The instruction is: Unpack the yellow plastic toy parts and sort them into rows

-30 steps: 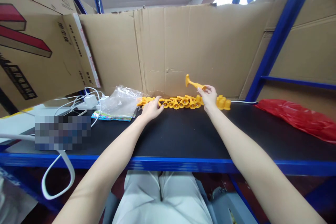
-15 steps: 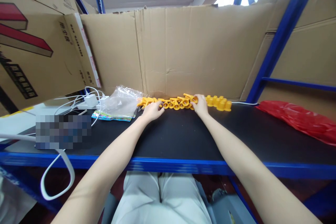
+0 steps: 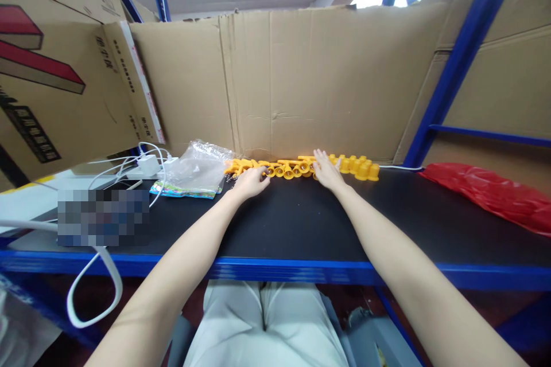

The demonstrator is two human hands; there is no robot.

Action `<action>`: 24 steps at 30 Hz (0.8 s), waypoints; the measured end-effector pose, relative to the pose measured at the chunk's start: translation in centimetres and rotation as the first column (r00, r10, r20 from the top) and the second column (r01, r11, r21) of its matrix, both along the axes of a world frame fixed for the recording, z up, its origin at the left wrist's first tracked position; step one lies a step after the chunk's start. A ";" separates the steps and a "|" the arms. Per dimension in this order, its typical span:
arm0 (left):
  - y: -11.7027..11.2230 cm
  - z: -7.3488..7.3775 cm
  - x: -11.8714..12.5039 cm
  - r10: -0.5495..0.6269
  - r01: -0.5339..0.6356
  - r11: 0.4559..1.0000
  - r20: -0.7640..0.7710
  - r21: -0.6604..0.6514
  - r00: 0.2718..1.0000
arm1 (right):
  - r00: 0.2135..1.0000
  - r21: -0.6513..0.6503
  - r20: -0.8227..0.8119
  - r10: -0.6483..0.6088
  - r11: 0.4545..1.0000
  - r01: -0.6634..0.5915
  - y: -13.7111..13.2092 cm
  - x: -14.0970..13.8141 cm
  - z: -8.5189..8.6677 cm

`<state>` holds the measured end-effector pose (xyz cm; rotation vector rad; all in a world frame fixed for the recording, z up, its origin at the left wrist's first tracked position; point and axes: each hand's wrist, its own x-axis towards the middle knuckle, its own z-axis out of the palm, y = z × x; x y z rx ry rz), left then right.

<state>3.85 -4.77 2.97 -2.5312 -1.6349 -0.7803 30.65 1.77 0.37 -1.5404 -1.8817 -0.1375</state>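
Small yellow plastic pieces (image 3: 288, 172) lie in a row along the back of the black tabletop, several with round cup-like mouths facing me and stick-like parts behind. At the row's left part, my left hand (image 3: 250, 182) has its fingers curled, thumb and forefinger around the edge of a yellow cup-ended piece (image 3: 270, 172). My right hand (image 3: 328, 173) lies over the row farther right, fingers stretched out and spread against the pieces. Beyond it stand yellow cup-shaped pieces (image 3: 364, 169), closed ends up. My hands partly hide the pieces under them.
A clear plastic bag (image 3: 200, 166) lies on a colourful packet left of the row. White cables and a white adapter (image 3: 148, 166) sit farther left. A red plastic bag (image 3: 486, 195) is at the right. Cardboard (image 3: 322, 80) stands behind; a blue rail (image 3: 293, 271) edges the table.
My right hand has opened from a grip on a yellow piece, its fingers now extended. That piece has come down level with the row. My left hand has stayed in place.
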 end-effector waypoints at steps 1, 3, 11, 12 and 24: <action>0.0 0.0 0.0 0.002 -0.002 1.000 0.001 -0.002 1.000 | 0.999 0.033 -0.023 -0.042 0.999 0.042 -0.1 0.4 0.3; 0.1 0.0 0.0 0.006 -0.006 1.000 0.004 -0.004 1.000 | 0.983 0.081 -0.098 -0.158 0.983 0.166 -0.2 1.5 0.9; -0.1 0.0 0.1 0.006 -0.006 1.000 0.008 -0.012 1.000 | 0.833 -0.082 -0.263 -0.487 0.872 0.483 -0.7 7.8 -0.8; 0.0 0.1 0.1 0.004 -0.004 1.000 0.008 -0.015 1.000 | 0.832 -0.101 -0.266 -0.488 0.872 0.479 -0.7 8.1 -1.0; 0.7 -0.2 -0.2 0.106 -0.107 0.993 0.023 0.054 0.994 | 0.860 -0.288 0.226 -0.457 0.812 0.507 -3.8 1.5 5.8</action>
